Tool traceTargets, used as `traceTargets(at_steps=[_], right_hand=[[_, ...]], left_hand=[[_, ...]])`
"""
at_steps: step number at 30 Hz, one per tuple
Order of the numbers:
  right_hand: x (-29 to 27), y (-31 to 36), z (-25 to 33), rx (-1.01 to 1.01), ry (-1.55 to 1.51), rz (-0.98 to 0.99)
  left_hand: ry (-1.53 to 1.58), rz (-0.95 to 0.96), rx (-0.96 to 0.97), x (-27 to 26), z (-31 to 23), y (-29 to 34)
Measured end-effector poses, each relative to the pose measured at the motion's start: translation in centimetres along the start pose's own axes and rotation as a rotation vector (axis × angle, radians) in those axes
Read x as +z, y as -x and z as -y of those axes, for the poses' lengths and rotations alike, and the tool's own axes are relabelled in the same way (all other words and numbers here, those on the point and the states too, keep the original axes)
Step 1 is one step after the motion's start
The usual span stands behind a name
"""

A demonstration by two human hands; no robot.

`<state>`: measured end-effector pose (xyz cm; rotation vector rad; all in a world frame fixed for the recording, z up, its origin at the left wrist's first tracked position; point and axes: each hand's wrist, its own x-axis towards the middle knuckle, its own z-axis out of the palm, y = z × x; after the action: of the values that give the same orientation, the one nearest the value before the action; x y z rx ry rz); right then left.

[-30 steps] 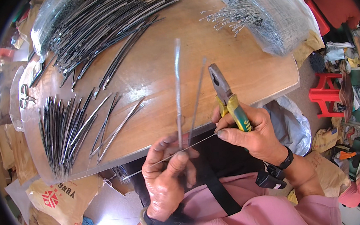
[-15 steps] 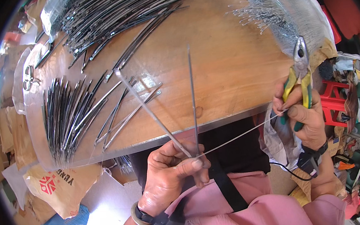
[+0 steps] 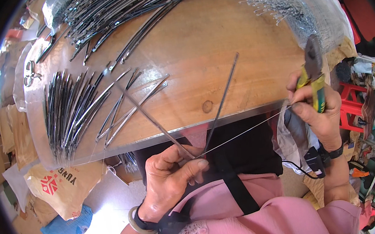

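Note:
My left hand (image 3: pixel 168 177) is closed, thumb over fingers, around the lower ends of two thin dark metal strips. One strip (image 3: pixel 151 117) slants up to the left; the other strip (image 3: pixel 225 97) leans up to the right, so they spread in a V. From their meeting point a thin wire (image 3: pixel 243 132) runs taut to my right hand (image 3: pixel 320 115), which pinches its end between thumb and finger. That same hand also holds pliers (image 3: pixel 313 62) with yellow and green handles, jaws pointing up. Fingers hide where wire and strips meet.
On the wooden table (image 3: pixel 175 41), a large pile of dark strips (image 3: pixel 114 15) lies at the back and a fanned bunch (image 3: pixel 70 114) at the left. A plastic bag of looped wires (image 3: pixel 287 6) sits back right. A red stool (image 3: pixel 353 105) stands beyond my right hand.
The right-hand strip has swung from upright to leaning right. My left hand has shifted slightly left, and the pliers have turned in my right hand. The wire stays stretched between both hands.

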<state>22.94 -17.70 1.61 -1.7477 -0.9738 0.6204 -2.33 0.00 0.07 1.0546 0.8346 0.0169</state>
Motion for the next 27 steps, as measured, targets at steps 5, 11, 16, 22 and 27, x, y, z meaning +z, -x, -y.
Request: traceTargets(at_steps=[5, 11, 16, 22, 27], right_hand=[[2.0, -0.5, 0.3, -0.099, 0.160, 0.119], [4.9, -2.6, 1.1, -0.421, 0.434, 0.338], [6.5, -2.2, 0.8, -0.399, 0.363, 0.383], [6.7, -1.4, 0.5, -0.287, 0.272, 0.345], [7.0, -1.5, 1.1, -0.330, 0.198, 0.308]], left_hand=[[-0.079, 0.144, -0.245, -0.8, -2.0, -0.8], [-0.195, 0.209, -0.318, -1.7, -2.8, -0.7], [-0.216, 0.156, -0.326, -1.7, -3.4, 0.4], [-0.009, 0.255, -0.207, -2.4, -4.2, 0.3], [0.040, 0.231, -0.126, -2.3, -4.1, -1.0]])
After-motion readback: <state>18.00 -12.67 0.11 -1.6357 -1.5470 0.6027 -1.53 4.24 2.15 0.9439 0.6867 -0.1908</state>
